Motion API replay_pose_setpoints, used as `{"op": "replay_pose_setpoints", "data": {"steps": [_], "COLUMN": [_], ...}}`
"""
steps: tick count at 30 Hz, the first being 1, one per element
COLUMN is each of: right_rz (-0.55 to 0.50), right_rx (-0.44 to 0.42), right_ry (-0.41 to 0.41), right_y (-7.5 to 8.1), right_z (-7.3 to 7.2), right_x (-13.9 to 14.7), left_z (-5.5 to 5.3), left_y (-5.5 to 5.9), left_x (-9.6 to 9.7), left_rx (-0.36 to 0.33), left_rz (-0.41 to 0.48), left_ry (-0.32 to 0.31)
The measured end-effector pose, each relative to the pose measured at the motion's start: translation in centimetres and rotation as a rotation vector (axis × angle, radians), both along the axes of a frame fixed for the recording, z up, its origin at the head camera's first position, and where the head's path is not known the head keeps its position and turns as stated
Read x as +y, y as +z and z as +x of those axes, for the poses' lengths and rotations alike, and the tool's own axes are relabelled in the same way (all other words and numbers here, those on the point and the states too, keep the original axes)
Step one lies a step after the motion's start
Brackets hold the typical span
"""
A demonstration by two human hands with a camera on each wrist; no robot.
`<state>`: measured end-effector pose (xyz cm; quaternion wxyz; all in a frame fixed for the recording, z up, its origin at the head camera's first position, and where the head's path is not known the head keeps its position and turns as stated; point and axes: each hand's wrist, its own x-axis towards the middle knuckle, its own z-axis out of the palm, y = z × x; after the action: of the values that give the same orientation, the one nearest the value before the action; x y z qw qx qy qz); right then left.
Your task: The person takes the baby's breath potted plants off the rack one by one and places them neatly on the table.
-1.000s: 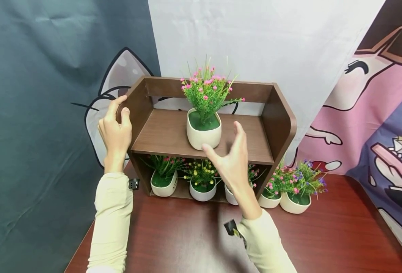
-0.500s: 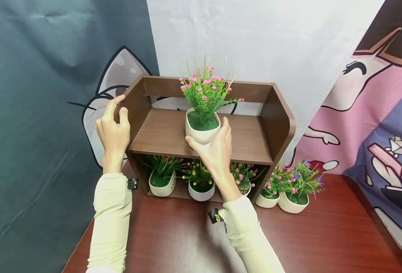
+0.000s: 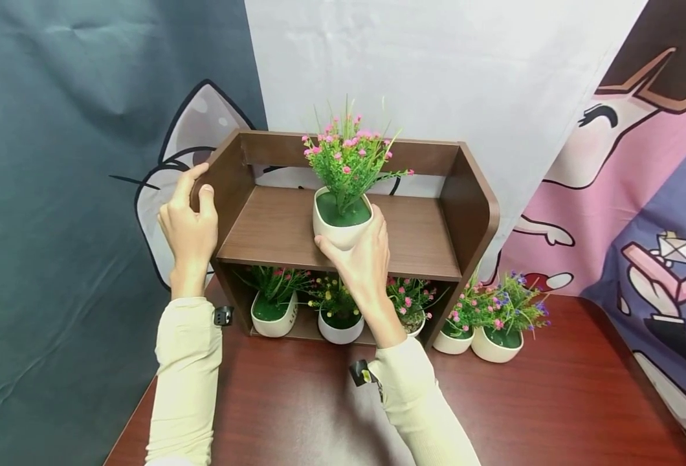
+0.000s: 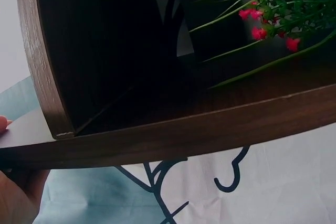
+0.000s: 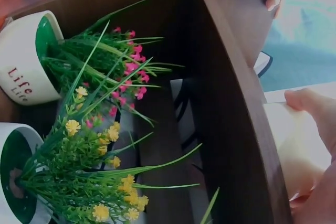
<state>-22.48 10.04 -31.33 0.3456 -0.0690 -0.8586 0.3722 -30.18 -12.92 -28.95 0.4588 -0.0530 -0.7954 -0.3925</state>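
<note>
My right hand (image 3: 359, 262) grips a white flowerpot (image 3: 332, 234) from its right front, thumb in front and fingers along the right side. The pot bears artificial pink flowers (image 3: 349, 152) and stands at the front middle of the upper shelf of a brown wooden rack (image 3: 273, 223); its lower part is covered by my hand. In the right wrist view, the same hand (image 5: 317, 150) is at the pot, above the shelf board. My left hand (image 3: 190, 223) holds the rack's left side panel, with the board between thumb and fingers in the left wrist view.
On the lower shelf stand a pink-flowered pot with lettering (image 3: 273, 317), a yellow-flowered pot (image 3: 340, 331) and another pink-flowered pot (image 3: 414, 323). Two more pots, one with purple flowers (image 3: 497, 346), stand on the reddish table (image 3: 553, 401) right of the rack. A printed cloth (image 3: 494, 65) hangs behind.
My right hand has moved left from beside the flowerpot and now grips it. The left hand has kept its place on the side panel. The view has shifted slightly.
</note>
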Motion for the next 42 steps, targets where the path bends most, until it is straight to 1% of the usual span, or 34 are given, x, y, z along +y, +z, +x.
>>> {"op": "replay_pose_setpoints", "data": {"steps": [4,11,17,20,24,27,33,39,42], "right_rz": [0.002,-0.034,-0.027,-0.025,-0.020,-0.012,0.006,-0.004,0.003], "right_rx": [0.003,0.012,0.008,-0.023,-0.072,-0.088,-0.080,-0.035,-0.014], "right_ry": [0.010,0.063,0.088,0.090,0.071,0.054,0.035,0.098,0.107], "right_y": [0.3,0.2,0.3,0.5,0.7,0.8,0.8,0.5,0.0], "right_z": [0.7,2.3,3.2,3.8,4.7,5.4,6.8,8.7,9.7], "right_x": [0.2,0.2,0.2,0.2,0.3,0.4,0.6,1.3,1.7], "left_z": [0.0,0.5,0.5,0.4,0.3,0.2,0.2,0.2,0.2], "left_y": [0.2,0.3,0.4,0.4,0.2,0.1,0.2,0.2,0.1], "left_x": [0.1,0.1,0.0,-0.1,-0.2,-0.1,0.1,0.2,0.1], "left_rx": [0.004,-0.001,0.004,0.005,0.007,0.006,0.004,0.014,0.017], "left_rz": [0.004,0.000,0.004,0.007,0.002,-0.004,-0.003,0.000,0.007], "left_ry": [-0.004,-0.003,-0.007,-0.005,-0.006,-0.008,-0.015,-0.015,-0.009]}}
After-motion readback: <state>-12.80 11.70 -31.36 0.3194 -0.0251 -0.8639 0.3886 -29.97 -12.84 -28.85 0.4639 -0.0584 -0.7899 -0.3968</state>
